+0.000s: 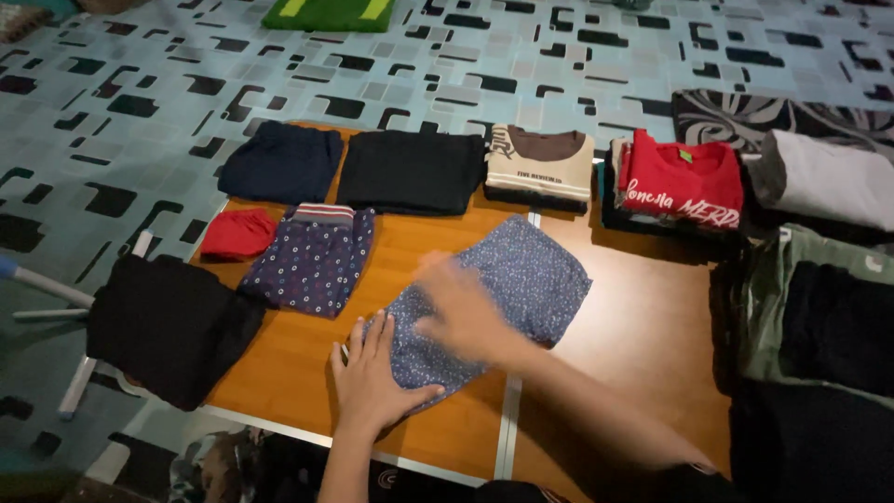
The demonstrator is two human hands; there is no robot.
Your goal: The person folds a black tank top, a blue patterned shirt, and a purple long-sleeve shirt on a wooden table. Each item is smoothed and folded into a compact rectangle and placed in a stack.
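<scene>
A blue speckled garment (521,279) lies partly folded on the low wooden table (633,345). My left hand (372,377) presses flat on its near left corner, fingers spread. Over the middle of the cloth sweeps my right hand (461,307), blurred by motion, palm down and touching the fabric. Neither hand grips anything.
Folded clothes line the table: dark navy piece (284,160), black piece (410,170), beige and brown shirt (540,163), red shirt (684,182), red item (237,233), dotted navy shorts (317,259). Black cloth (168,326) hangs off the left edge. More garments pile at right (819,307).
</scene>
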